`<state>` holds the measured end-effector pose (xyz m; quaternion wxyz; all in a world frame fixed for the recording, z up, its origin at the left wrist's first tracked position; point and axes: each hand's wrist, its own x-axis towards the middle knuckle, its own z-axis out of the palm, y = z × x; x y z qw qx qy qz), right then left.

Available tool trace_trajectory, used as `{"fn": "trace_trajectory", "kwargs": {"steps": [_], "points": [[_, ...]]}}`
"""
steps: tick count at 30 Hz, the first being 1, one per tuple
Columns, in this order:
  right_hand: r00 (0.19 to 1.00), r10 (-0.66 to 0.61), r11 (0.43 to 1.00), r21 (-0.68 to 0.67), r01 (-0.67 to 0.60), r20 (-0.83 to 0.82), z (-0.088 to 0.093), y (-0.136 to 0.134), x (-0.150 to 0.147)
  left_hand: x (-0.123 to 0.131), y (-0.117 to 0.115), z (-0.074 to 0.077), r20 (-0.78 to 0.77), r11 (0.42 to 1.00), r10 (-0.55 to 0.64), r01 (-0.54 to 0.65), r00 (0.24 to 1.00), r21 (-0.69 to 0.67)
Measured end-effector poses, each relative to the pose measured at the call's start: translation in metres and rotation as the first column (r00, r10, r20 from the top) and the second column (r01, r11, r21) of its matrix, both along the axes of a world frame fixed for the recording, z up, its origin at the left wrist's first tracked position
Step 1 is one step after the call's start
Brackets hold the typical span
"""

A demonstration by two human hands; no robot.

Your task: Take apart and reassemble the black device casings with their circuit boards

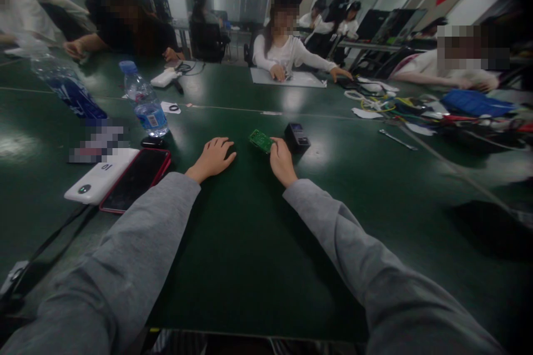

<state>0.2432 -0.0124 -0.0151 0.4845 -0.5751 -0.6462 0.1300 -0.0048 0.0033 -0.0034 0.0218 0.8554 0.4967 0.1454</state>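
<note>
A small green circuit board (pixel 260 140) is pinched at its near edge by my right hand (pixel 282 162), just above the dark green table (pixel 250 244). A small black box (pixel 297 136) sits right beside that hand, on its far right side. My left hand (pixel 213 158) rests palm down on the table to the left of the board, fingers curled loosely, with nothing visible in it. Both arms wear grey sleeves.
At my left lie a phone in a red case (pixel 135 179), a white power bank (pixel 100 178) and a water bottle (pixel 145 101). Cables and tools (pixel 400 105) clutter the right side. Several other people sit across the table, one in white (pixel 287 50) working on a sheet.
</note>
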Motion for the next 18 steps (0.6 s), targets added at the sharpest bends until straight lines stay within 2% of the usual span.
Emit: {"fn": "trace_trajectory", "kwargs": {"steps": [5,10,15,18], "points": [[0.998,-0.062,0.998,-0.01,0.062,-0.015,-0.006,0.007,0.005,0.001,-0.001,0.001,0.003,1.0,0.002,-0.002,1.0,0.004],[0.997,-0.067,0.998,-0.016,0.067,-0.046,-0.002,0.008,0.004,0.0,-0.001,-0.001,0.011,1.0,-0.003,0.003,1.0,0.016],[0.997,-0.022,1.0,0.005,0.022,0.075,0.005,0.007,-0.005,0.001,-0.001,0.0,0.004,1.0,0.007,-0.007,1.0,0.023],[0.994,0.01,0.999,-0.045,-0.005,0.107,0.01,-0.006,-0.01,0.002,-0.002,0.001,0.002,1.0,0.009,-0.009,1.0,0.026]]}}
